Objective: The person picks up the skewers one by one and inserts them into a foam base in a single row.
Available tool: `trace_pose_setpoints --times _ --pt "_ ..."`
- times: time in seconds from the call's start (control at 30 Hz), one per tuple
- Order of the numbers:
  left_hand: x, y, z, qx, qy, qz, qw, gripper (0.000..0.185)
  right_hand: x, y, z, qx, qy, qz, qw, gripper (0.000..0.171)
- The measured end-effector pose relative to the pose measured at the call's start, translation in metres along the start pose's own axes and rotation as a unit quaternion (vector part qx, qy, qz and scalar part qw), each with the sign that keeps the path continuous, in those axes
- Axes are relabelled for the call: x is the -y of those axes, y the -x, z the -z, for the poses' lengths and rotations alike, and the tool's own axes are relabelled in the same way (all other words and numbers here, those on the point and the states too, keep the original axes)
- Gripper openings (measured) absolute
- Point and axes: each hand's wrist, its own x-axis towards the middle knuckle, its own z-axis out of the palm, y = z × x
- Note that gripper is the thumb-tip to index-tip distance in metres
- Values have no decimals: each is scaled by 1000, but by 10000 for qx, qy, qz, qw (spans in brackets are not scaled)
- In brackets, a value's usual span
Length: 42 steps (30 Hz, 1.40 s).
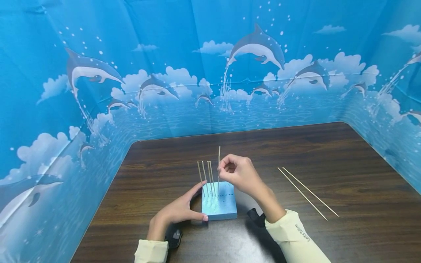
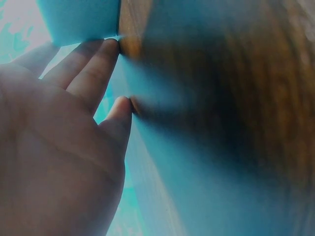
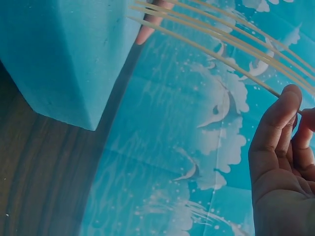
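On the dark wood-grain table [image 1: 329,153], the left hand [image 1: 179,212] spreads thumb and fingers against the left edge of a square blue foam block [image 1: 219,204], bracing it. Four thin wooden skewers [image 1: 206,179] stand planted in the foam. Just right, the right hand [image 1: 238,174] pinches a fifth skewer [image 1: 219,157] upright over the block. Two loose skewers [image 1: 307,193] lie well apart, farther right.
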Motion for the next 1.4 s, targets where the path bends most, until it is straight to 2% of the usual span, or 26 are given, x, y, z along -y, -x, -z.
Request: trace_pose_setpoints --times 0.53,0.8,1.23,1.4 --pt "-1 -2 0 -9 113 29 9999 105 -9 8 -9 319 294 93 9990 6" --pt "0 -1 0 2 60 3 10000 105 -18 13 -16 141 373 391 9984 13" --pt "4 -1 -4 -6 39 -29 10000 106 -18 18 -24 -41 573 455 9973 21" --pt "4 -2 -3 -1 71 -47 10000 106 -19 18 -22 -148 538 599 9966 18"
